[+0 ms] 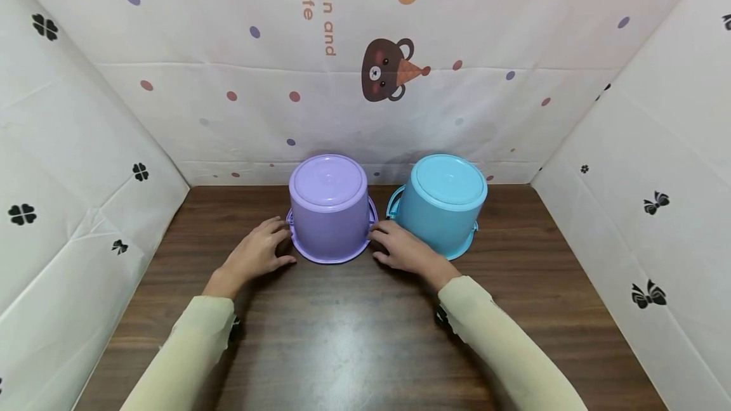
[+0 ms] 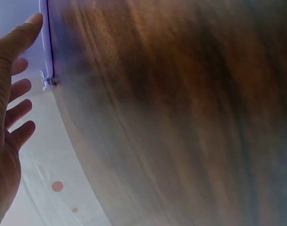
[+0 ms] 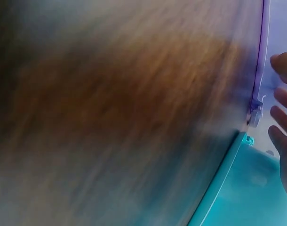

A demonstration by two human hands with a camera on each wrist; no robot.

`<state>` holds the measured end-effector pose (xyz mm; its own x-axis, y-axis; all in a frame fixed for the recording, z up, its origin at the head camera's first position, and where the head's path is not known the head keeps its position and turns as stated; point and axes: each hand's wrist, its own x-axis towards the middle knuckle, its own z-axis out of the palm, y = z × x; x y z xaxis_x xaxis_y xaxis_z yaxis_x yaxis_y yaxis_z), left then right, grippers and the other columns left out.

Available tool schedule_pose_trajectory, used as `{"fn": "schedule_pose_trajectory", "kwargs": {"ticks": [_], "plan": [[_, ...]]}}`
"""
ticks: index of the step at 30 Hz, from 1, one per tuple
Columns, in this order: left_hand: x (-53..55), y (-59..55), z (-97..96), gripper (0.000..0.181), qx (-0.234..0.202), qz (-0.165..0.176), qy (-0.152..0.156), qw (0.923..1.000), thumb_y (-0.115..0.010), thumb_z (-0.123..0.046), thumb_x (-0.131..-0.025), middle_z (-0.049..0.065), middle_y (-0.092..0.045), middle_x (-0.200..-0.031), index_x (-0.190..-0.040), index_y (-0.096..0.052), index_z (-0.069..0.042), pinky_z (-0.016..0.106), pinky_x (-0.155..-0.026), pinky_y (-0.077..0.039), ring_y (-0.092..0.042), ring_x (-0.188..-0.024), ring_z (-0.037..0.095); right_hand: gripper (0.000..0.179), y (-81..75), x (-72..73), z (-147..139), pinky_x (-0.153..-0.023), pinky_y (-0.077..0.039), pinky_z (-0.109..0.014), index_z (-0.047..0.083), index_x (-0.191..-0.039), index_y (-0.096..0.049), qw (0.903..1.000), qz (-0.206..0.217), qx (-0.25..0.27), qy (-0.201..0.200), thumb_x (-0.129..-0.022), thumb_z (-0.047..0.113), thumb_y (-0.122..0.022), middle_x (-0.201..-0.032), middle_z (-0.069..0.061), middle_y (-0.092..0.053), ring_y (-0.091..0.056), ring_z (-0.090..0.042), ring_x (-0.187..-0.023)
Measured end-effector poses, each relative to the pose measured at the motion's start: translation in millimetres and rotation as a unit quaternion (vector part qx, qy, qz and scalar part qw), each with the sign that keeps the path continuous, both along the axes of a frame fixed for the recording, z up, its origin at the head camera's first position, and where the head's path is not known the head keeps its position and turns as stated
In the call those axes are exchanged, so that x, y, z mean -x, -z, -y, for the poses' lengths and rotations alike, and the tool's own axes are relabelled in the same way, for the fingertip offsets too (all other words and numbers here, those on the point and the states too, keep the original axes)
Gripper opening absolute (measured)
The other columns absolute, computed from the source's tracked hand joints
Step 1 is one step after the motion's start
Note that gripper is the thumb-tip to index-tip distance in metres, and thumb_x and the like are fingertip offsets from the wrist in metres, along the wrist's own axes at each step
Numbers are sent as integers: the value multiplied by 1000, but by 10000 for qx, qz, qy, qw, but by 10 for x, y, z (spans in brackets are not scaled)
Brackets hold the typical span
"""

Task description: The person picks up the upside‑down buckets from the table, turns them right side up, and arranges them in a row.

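Observation:
A purple bucket [image 1: 329, 227] stands upside down at the back of the table, its rim on the wood. My left hand [image 1: 254, 251] is at its left side, thumb and fingers apart near the rim; the left wrist view shows these fingers spread and loosely bent. On the other side, in the narrow space before a light blue bucket [image 1: 440, 221], my right hand [image 1: 403, 248] is close to the purple rim. Its fingers look relaxed. Whether either hand touches the purple bucket, I cannot tell. The blue bucket is also upside down, with its handle [image 1: 394, 202] towards the purple one.
The brown wooden table [image 1: 337, 335] meets a white patterned cloth wall [image 1: 320, 119] just behind both buckets. More white cloth walls rise along the left [image 1: 68, 208] and right [image 1: 639, 163] sides.

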<state>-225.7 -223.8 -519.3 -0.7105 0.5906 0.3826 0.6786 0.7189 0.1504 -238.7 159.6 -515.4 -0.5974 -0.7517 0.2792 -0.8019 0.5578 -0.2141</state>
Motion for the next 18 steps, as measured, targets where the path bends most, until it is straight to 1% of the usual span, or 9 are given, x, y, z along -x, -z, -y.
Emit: {"fn": "schedule_pose_trajectory", "kwargs": {"ticks": [6, 11, 14, 18], "plan": [[39, 19, -15, 57, 18, 33, -13, 10000, -96, -28, -70, 24, -68, -119, -112, -74, 4, 57, -108, -48, -60, -124, 49, 30, 37, 52, 29, -107, -50, -42, 6, -117, -71, 9996, -262, -96, -29, -89, 8, -78, -123, -13, -66, -62, -31, -121], [69, 57, -11, 55, 21, 39, -18, 10000, -97, -29, -69, 23, -69, -116, -108, -75, 4, 55, -106, -51, -62, -121, 46, 28, 66, 79, 46, -106, -51, -41, 7, -116, -72, 9987, -424, -290, -47, -89, 9, -79, -122, -12, -66, -62, -29, -119], [85, 77, -7, 53, 24, 37, 2, 10000, -96, -29, -70, 22, -70, -114, -105, -76, 4, 54, -104, -52, -64, -118, 43, 27, 79, 95, 58, -107, -51, -40, 7, -116, -73, 9977, -516, -419, -113, -90, 11, -78, -121, -12, -67, -63, -29, -119], [101, 79, -18, 49, 19, 129, 45, 9999, -95, -30, -72, 22, -71, -115, -102, -76, 4, 54, -105, -51, -64, -119, 43, 26, 76, 111, 69, -108, -50, -40, 8, -115, -75, 9965, -637, -477, -247, -90, 10, -78, -119, -11, -69, -63, -29, -119]]}}
